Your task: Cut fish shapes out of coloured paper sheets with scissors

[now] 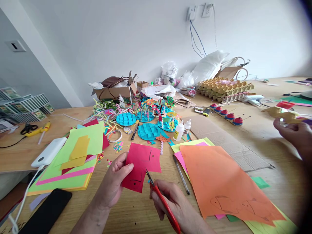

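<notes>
My left hand (116, 177) pinches the left edge of a red sheet of paper (143, 157) between thumb and fingers. Dark curved lines and small dots are drawn on the sheet, and a corner is cut out at its lower right. In my right hand (168, 196) is a pair of red-handled scissors (162, 200), its blade tips at the inner corner of that cut. To the right lies a large orange sheet (216, 175) with fish outlines drawn near its lower edge. Between it and my right hand rests a pen (181, 174).
Blue round craft bases (148, 131), glue bottles (179, 130) and a tape roll (114, 136) stand beyond the paper. At left are stacked coloured sheets (94, 141), a phone (46, 213) and a hot glue gun (39, 130). Another person's hand (292, 133) holds egg-carton pieces at right.
</notes>
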### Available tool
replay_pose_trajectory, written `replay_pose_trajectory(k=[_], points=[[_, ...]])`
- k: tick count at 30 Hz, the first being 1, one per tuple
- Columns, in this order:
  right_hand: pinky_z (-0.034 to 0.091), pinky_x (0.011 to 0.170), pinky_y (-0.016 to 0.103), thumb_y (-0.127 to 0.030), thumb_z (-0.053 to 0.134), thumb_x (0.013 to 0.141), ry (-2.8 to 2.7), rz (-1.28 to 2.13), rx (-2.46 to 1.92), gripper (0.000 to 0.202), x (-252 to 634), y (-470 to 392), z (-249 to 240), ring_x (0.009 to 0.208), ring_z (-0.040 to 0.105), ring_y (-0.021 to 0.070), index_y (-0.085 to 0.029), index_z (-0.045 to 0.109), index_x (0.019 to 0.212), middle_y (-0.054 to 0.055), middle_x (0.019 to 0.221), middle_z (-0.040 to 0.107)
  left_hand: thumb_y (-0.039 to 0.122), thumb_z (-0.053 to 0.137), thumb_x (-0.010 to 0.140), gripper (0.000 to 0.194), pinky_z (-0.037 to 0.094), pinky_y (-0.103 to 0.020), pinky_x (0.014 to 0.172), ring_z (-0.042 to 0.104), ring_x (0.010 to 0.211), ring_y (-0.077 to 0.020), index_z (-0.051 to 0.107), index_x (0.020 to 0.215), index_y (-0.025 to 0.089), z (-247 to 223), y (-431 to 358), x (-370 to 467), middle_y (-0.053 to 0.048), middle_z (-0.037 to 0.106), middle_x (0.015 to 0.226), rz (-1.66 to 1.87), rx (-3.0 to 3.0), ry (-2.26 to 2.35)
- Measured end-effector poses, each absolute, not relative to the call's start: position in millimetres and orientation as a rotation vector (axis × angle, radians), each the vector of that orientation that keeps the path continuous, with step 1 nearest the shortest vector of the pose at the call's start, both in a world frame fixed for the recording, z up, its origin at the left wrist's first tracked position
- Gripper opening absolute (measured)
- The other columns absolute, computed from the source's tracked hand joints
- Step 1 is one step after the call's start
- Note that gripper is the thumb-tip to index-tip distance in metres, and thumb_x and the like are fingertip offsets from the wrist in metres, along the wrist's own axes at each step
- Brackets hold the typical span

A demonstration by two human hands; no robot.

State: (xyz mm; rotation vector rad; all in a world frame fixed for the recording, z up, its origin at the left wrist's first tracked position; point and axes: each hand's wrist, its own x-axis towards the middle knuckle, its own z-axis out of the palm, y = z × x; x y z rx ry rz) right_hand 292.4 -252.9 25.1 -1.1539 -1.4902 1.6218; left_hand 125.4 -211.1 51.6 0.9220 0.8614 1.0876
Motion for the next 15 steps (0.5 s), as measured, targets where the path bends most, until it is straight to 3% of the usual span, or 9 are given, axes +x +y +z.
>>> replay_pose_trajectory(k=[15], points=[[0.025, 0.034, 0.016, -0.03, 0.043, 0.082, -1.43, 1.6, -1.194, 0.028, 292.3, -258.7, 3.7, 0.033, 0.03, 0.0049, -0.02, 0.037, 0.056, -0.01, 0.041, 0.031, 0.018, 0.06, 0.075, 0.023, 0.045, -0.02, 0.059, 0.059, 0.063, -0.0109, 0.062, 0.097, 0.022, 44.8, -213.2, 125.3, 0.003, 0.069, 0.079, 1.052, 0.923, 0.889]])
